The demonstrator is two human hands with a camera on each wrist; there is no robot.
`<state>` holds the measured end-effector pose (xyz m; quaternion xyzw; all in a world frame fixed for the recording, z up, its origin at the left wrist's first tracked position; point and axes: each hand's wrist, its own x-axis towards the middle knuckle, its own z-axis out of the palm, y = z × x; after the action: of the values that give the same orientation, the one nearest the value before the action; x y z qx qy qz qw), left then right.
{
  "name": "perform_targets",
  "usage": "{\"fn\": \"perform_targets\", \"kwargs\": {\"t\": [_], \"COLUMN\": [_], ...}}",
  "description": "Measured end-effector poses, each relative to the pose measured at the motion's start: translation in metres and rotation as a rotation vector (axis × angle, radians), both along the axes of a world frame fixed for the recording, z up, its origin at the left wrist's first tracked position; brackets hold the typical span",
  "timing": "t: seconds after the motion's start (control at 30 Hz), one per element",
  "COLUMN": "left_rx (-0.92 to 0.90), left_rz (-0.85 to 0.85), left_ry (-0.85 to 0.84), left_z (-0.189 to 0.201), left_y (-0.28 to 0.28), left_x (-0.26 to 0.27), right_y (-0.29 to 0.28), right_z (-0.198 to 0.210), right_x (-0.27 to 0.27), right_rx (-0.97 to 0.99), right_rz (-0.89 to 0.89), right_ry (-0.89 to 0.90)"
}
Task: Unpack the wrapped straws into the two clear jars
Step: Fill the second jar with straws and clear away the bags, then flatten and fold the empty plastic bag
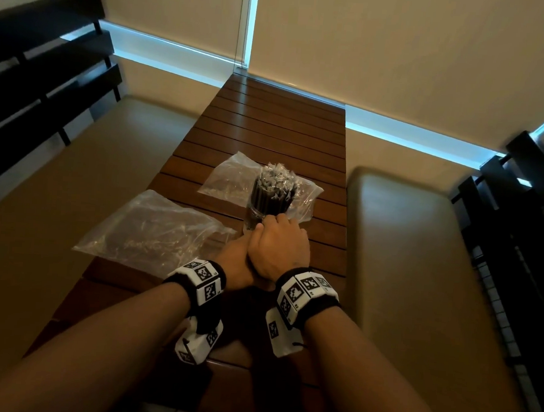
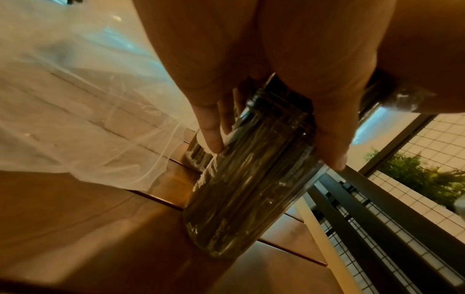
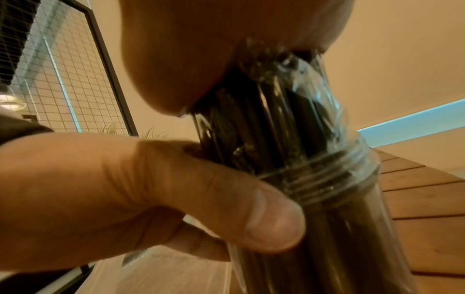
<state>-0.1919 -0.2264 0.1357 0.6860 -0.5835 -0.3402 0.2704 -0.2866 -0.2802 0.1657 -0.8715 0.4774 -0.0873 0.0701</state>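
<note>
A clear jar (image 1: 251,222) stands on the slatted wooden table (image 1: 285,127), packed with black straws in clear wrappers (image 1: 273,190) that stick out above its mouth. My left hand (image 1: 234,261) lies partly under the right; in the left wrist view its fingers (image 2: 208,131) and thumb grip the jar's body (image 2: 251,199). My right hand (image 1: 278,244) grips the straws (image 3: 264,123) just above the rim, with its thumb (image 3: 251,208) against the jar's threaded neck (image 3: 334,179). What looks like a second glass jar (image 2: 198,157) shows behind the held one.
Two crumpled clear plastic bags lie on the table, one at the left edge (image 1: 154,227) and one behind the jar (image 1: 234,175). Cushioned benches (image 1: 404,261) with dark slatted backs (image 1: 518,221) flank the table. Window blinds close off the far end.
</note>
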Motion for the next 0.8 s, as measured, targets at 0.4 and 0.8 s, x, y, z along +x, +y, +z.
{"fn": "perform_targets", "kwargs": {"t": [0.4,0.8], "left_rx": [0.012,0.239], "left_rz": [-0.010,0.371], "left_ry": [-0.381,-0.352], "left_z": [0.018,-0.012], "left_y": [0.007,0.074], "left_x": [0.015,0.086], "right_y": [-0.005,0.049], "right_z": [0.006,0.032], "right_x": [-0.001,0.056], "right_rx": [0.012,-0.018], "right_rz": [-0.050,0.385], "right_ry": [0.027,-0.306]}}
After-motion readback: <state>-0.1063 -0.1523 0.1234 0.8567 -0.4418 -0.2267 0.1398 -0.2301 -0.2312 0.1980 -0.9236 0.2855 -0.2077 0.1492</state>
